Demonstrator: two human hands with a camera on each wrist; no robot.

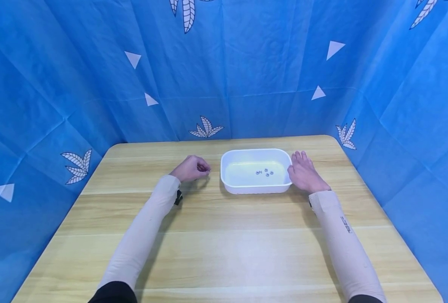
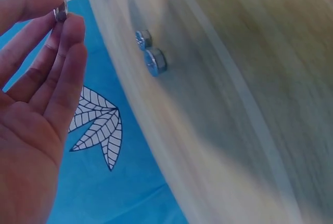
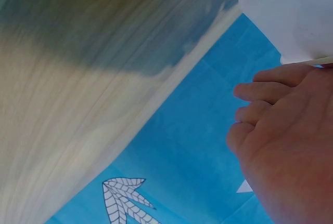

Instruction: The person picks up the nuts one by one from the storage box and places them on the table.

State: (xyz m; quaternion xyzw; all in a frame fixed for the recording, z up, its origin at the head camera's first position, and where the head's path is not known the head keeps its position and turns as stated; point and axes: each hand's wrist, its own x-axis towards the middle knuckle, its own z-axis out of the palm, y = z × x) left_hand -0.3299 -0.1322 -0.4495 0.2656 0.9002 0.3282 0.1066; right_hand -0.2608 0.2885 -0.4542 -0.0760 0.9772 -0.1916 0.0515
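Head view: your left hand (image 1: 191,169), grip drawn together, contents hidden here; white tray (image 1: 255,189), directly to its right on the surface (image 1: 239,235), long axis running left to right; your right hand (image 1: 305,173), nearer, touching the tray's right end. Tray smooth, rounded oblong, small metal bits (image 1: 267,174) on its floor; surface pale, wood-grained

Left wrist view: your thumb and fingers pinching one metal piece (image 2: 61,13), grey, shiny; two loose pieces (image 2: 155,62), metal, short, round, close together on the surface

Right wrist view: your fingers beside the tray's edge, thumb hidden; whether this grip grasps the rim, you cannot tell
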